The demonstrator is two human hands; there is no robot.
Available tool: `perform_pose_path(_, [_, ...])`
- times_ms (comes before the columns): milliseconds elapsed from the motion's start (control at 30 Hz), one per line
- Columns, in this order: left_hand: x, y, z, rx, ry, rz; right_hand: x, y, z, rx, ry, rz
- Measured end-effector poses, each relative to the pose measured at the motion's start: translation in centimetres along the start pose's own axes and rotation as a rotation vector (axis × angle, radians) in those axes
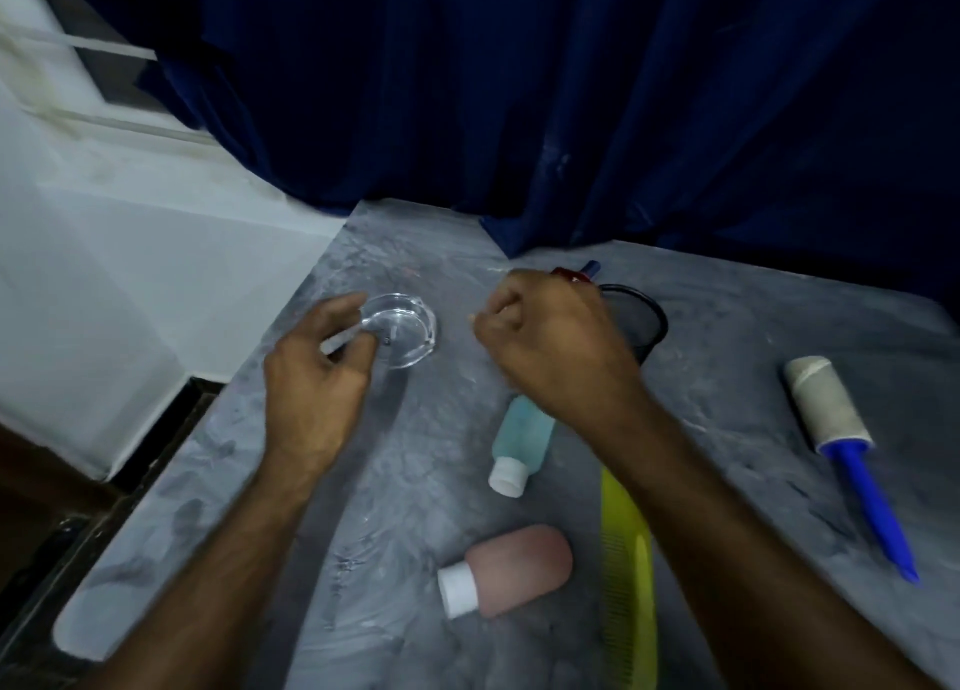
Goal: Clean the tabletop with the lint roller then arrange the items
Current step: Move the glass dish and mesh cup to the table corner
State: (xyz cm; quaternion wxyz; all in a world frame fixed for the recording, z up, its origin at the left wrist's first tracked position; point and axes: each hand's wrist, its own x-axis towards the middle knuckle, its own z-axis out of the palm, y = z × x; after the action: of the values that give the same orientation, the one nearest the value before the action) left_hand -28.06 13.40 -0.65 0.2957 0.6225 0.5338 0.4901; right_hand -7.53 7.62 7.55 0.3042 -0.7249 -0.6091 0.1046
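Left hand (317,377) pinches a thin pale stick at the rim of the round clear glass dish (402,328). Right hand (553,341) fisted; contents cannot be told. Lint roller (841,440), blue-handled, lies on the mottled grey table (727,336), right.

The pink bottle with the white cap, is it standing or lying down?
Lying down: the pink bottle rests on its side on the grey tabletop.
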Motion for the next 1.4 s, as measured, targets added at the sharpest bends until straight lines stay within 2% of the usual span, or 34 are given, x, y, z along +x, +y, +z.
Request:
perform_pose_path(100, [-1.7, 2.9, 2.8, -0.104, -0.224, 0.048, -2.8, 3.2, -4.7, 0.123, 0.153, 0.037])
perform_pose_path(200, [-2.8, 5.1, 6.3, -0.153, -0.422, 0.066, -4.3, 7.7, -7.7, 0.113, 0.265, 0.116])
perform_pose_path(300, [-3.2, 6.4, 9.8, -0.130, -0.499, 0.090, -5.0, 11.9, -8.5, 0.144, 0.285, 0.228])
perform_pose_path(400, [-3.3, 7.3, 12.4, -0.062, -0.521, 0.115, -5.1, 15.4, -7.9, 0.193, 0.224, 0.295])
perform_pose_path(533, [-3.2, 7.8, 14.2, 0.015, -0.533, 0.119, -4.4, 18.1, -6.3, 0.291, 0.119, 0.288])
perform_pose_path(700, [-3.0, 7.7, 15.0, 0.037, -0.541, 0.094, -3.2, 17.7, -4.6, 0.414, 0.015, 0.205])
perform_pose_path(933, [-2.6, 7.2, 14.7, -0.045, -0.497, 0.079, -3.1, 16.2, -4.4, 0.508, 0.002, 0.135])
perform_pose_path(1067, [-2.6, 7.4, 13.1, -0.155, -0.442, 0.092, -2.9, 14.8, -4.8, 0.555, 0.024, 0.097])
perform_pose_path(1233, [-2.9, 7.3, 9.2, -0.175, -0.327, 0.122, -2.4, 12.0, -3.5, 0.654, -0.027, 0.020])
perform_pose_path(1400, [-3.3, 5.3, 4.3, -0.026, -0.212, 0.127, -1.9, 8.9, -0.3, 0.691, -0.120, -0.038])
